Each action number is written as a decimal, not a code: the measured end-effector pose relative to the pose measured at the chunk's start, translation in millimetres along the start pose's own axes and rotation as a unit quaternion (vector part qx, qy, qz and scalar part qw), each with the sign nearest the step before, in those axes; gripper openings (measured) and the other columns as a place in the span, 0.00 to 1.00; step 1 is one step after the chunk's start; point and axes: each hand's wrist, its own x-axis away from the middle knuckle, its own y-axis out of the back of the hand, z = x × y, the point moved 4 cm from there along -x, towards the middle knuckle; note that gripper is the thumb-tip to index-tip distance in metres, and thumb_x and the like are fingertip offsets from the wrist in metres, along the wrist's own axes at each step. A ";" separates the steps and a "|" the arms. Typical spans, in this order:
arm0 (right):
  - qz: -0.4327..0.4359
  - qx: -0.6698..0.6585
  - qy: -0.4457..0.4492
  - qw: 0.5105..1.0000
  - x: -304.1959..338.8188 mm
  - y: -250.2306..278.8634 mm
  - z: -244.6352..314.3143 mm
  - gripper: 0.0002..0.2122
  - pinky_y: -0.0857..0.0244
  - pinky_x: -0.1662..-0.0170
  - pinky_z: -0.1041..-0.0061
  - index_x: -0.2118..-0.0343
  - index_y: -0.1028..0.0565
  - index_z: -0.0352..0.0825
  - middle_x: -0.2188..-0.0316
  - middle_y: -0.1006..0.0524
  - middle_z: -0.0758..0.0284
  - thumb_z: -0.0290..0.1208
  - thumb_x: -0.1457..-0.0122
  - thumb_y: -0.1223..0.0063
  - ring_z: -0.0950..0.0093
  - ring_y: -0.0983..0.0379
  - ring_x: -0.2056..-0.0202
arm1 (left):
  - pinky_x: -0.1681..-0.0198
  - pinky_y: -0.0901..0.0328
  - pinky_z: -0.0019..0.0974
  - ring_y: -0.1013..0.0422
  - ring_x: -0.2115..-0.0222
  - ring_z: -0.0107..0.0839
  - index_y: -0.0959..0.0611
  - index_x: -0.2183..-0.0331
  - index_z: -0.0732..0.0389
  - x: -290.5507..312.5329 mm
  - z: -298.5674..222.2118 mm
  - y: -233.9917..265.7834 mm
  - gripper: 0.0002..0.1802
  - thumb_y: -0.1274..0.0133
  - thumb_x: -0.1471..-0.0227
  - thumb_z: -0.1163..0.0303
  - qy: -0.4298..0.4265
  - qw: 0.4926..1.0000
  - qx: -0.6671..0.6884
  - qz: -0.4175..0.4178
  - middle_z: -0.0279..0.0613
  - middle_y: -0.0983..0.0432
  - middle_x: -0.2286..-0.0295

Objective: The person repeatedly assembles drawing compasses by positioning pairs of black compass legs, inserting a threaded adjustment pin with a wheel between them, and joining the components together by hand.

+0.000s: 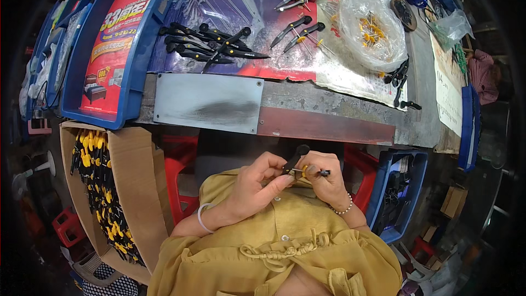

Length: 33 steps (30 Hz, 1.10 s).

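Above my lap, both hands meet at a small black curved tool part (296, 157) with a round end. My left hand (262, 178) is closed on it, with thumb and fingers pinching its lower side. My right hand (327, 178) pinches a thin metal pin with a yellow head (304, 171) against the same part. A short black end (325, 173) sticks out beside the right fingers; whether it belongs to the same part is hidden. On the bench, similar black parts (211, 44) lie in a pile, and two with yellow-headed pins (301, 37) lie apart.
A clear plastic bag (372, 33) of yellow-headed pins lies on the bench's right. At left stands a blue tray (127, 114) above a cardboard box (131, 186) full of black-and-yellow pieces. A blue crate (399, 235) with black parts stands at right. The bench edge (323, 125) is ahead.
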 end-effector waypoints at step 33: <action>0.053 -0.459 -0.280 0.841 30.6 -7.2 -39.9 0.09 0.37 0.61 0.80 0.65 0.29 0.30 0.66 0.29 0.68 0.24 0.48 0.44 0.82 0.33 0.65 | 0.62 0.34 0.25 0.30 0.67 0.22 0.32 0.58 0.67 -0.8 7.2 1.4 0.12 0.54 0.46 0.78 -0.003 0.988 0.152 0.011 0.39 0.29 0.66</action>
